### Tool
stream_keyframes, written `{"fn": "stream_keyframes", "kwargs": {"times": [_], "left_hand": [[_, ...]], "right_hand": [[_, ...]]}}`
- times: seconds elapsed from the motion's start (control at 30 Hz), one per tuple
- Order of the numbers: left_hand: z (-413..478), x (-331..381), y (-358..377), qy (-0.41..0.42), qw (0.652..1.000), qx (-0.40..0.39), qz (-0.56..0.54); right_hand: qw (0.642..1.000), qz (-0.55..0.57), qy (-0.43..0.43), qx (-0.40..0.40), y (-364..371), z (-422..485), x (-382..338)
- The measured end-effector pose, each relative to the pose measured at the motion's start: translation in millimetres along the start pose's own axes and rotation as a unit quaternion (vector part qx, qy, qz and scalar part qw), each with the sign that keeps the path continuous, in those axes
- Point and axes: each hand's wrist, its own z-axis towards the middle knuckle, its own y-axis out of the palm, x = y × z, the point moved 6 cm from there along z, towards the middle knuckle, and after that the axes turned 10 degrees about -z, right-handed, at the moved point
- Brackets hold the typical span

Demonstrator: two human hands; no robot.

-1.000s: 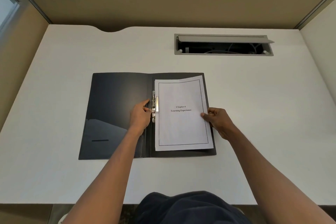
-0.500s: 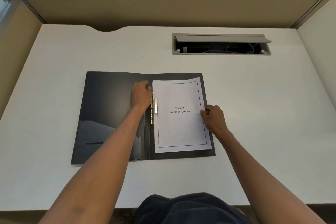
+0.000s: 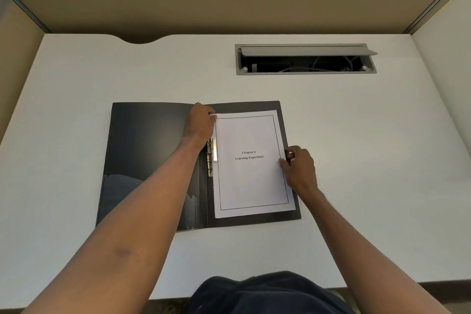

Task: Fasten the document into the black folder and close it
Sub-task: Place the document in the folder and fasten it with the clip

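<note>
Document (image 3: 251, 163) lying on the right half of the open black folder (image 3: 150, 150), both my hands on it.

My left hand (image 3: 201, 122) is curling over the document's top left corner, fingertips pinching the paper's edge just above the metal fastener (image 3: 212, 157) at the folder's spine. My right hand (image 3: 299, 169) is pinching the document's right edge about halfway down, thumb on top of the page. I am reading "Chapter 6 Learning Experience" printed in the middle of the framed page. Outward from there, the folder is lying flat on the white counter (image 3: 356, 135), its left cover showing a pocket near the bottom. Farther back on the counter, a grey cable hatch (image 3: 305, 58) is standing open with wires inside.
</note>
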Motion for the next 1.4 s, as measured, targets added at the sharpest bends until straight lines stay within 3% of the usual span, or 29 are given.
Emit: {"fn": "stream_keyframes", "kwargs": {"times": [0.6,0.9,1.23,1.4], "left_hand": [[1,-3,-1,0.002,0.999,0.033,-0.026],[-2,1,-3,0.005,0.999,0.022,-0.026],[-5,7,-6,0.009,1.0,0.002,-0.017],[-8,-6,-20,-0.066,0.996,0.04,-0.041]], "right_hand": [[0.999,0.044,-0.018,0.013,8,-17,-5],[0.999,-0.032,-0.031,-0.03,20,-23,-7],[0.989,-0.131,-0.065,-0.025,26,-32,-18],[0.987,-0.143,-0.06,-0.034,27,-31,-21]]}}
